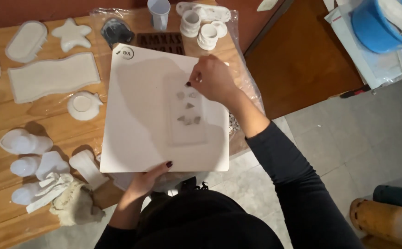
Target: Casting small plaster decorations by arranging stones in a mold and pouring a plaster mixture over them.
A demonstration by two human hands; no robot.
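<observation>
— White board [141,129], big and square, lies flat on the wooden bench [58,124], near its front edge. On the board sits a clear rectangular mould [186,113], right of the board's middle, with small grey shards [188,119] scattered in it.

— And your hands?

— My right hand [214,79] hangs over the board's upper right part, just above the top of the mould. The grip there is pinched together, thumb against forefinger; whether a shard sits between them I cannot tell. My left hand [146,179] is at the board's front edge, thumb on top and the fingers under, so that grip is clamped on the board.

— What lies round the board?

— Left of the board: a long wavy white slab [53,76], a small round white cast [84,105] below it, an oval tray mould [26,40] and a white star [72,35] further back. At the board's front left corner there are several lumpy white casts [26,143] and a crumpled beige cloth [74,205]. Behind the board stand a white cup [159,13], small round white moulds [201,28] and a dark brown letter mould [160,42], all on clear plastic sheeting [245,87]. Far right of the board, off the bench, is a blue bucket [376,27].
</observation>
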